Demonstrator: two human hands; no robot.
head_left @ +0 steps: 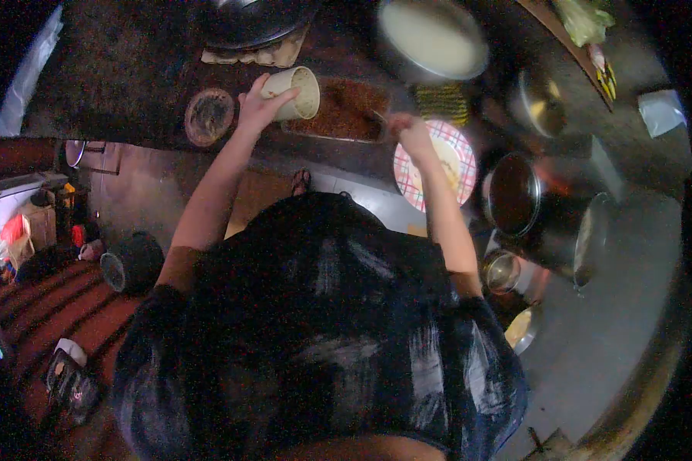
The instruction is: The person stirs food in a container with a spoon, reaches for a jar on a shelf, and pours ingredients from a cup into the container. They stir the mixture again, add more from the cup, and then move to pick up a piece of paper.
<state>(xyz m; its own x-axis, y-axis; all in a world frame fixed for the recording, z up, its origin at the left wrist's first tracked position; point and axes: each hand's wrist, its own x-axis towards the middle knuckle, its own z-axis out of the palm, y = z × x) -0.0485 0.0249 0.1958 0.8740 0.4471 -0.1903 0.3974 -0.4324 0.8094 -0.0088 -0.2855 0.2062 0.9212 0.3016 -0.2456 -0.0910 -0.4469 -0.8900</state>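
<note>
My left hand [258, 109] is wrapped round a cream-coloured cup [306, 86], which leans with its mouth toward the right. The cup is beside the left part of a shallow rectangular tray [331, 139] filled with reddish-brown crumbly stuff [344, 106]. At the tray's right end my right hand [412, 132] is closed, its fingers blurred. A thin, pale utensil [380, 117] sticks out of it toward the tray; its kind is hard to make out. Below that hand lies a plate with a red checkered rim [467, 150] and something pale on it.
A large metal bowl of whitish contents [430, 34] stands behind the plate, near a green-yellow scouring pad [442, 104]. Left of the tray is a round wooden-looking disc [210, 117]. Dark pots [513, 194] stand on the right. A dark pan [254, 27] sits at the back.
</note>
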